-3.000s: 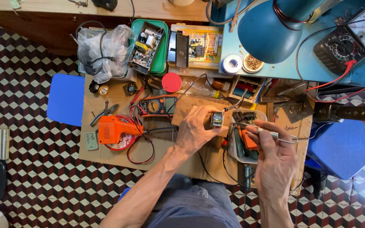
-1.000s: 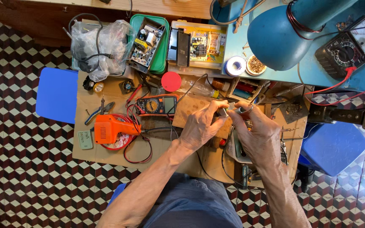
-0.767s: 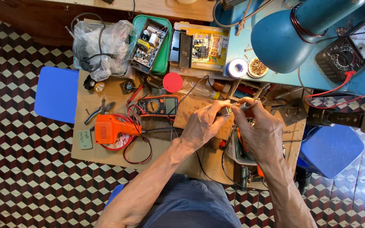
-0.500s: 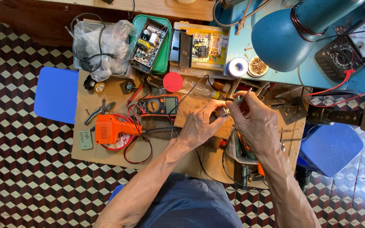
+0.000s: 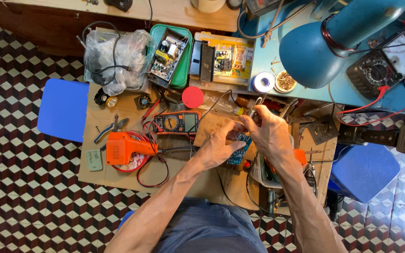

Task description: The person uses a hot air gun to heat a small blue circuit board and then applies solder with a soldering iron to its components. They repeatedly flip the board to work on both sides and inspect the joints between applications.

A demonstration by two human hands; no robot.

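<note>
Carefully, I pinch the small blue circuit board (image 5: 238, 149) in my left hand (image 5: 219, 146) while my right hand (image 5: 269, 132), closed round slim metal tweezers (image 5: 257, 104), should work steadily at its twelve o'clock edge.

Left hand (image 5: 221, 145) holds blue board (image 5: 238, 149); right hand (image 5: 270, 133) perhaps grips tweezers (image 5: 257, 104).

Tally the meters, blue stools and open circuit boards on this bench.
Meters: 2, the orange-edged digital meter and the black analog meter.
Blue stools: 2.
Open circuit boards: 3.
Total: 7
</note>
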